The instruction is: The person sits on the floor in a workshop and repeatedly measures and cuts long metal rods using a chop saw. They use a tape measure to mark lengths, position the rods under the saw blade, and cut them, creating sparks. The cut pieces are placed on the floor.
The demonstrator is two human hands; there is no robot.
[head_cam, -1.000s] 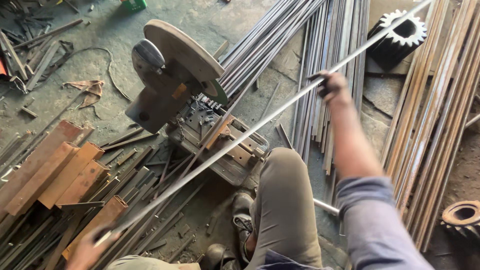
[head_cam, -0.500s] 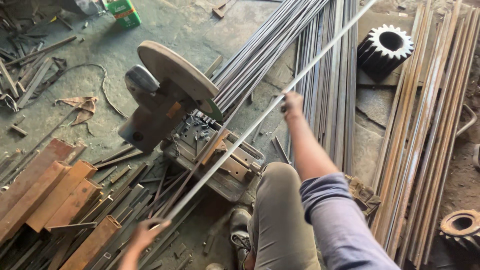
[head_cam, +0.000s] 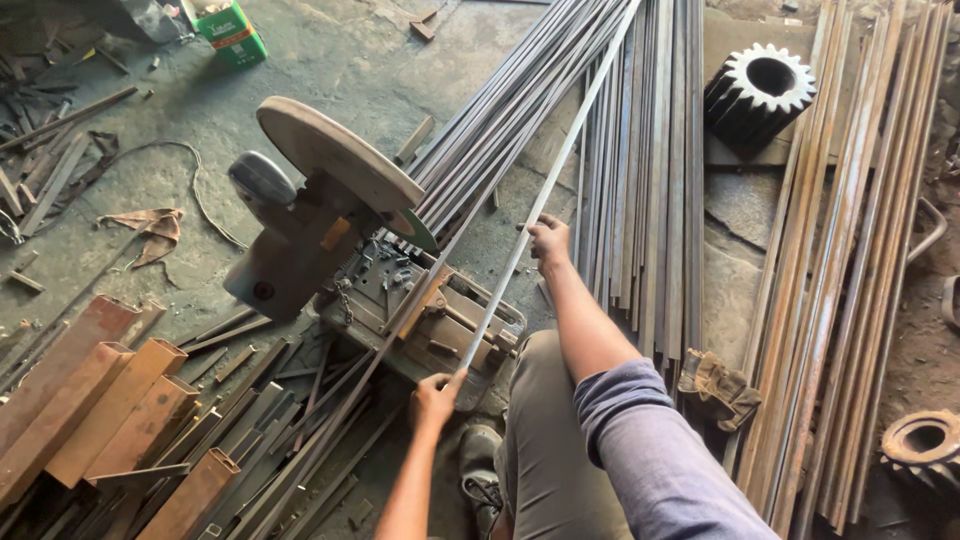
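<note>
I hold a long thin steel bar that runs from the near end by my left hand up to the far top of the view. My left hand grips its near end, just in front of the chop saw's vise. My right hand is closed around the bar farther up, right of the saw. The chop saw has its round blade guard raised and tilted. Another bar lies through the vise.
Bundles of long steel bars lie ahead and at right. Rusty square tubes and cut offcuts are piled at left. A large gear sits far right, another gear near right. Work gloves lie by my knee.
The bar has swung from a low diagonal to steeper, pointing further away. My left hand moved right and up toward the vise; my right hand slid down the bar, closer to me.
</note>
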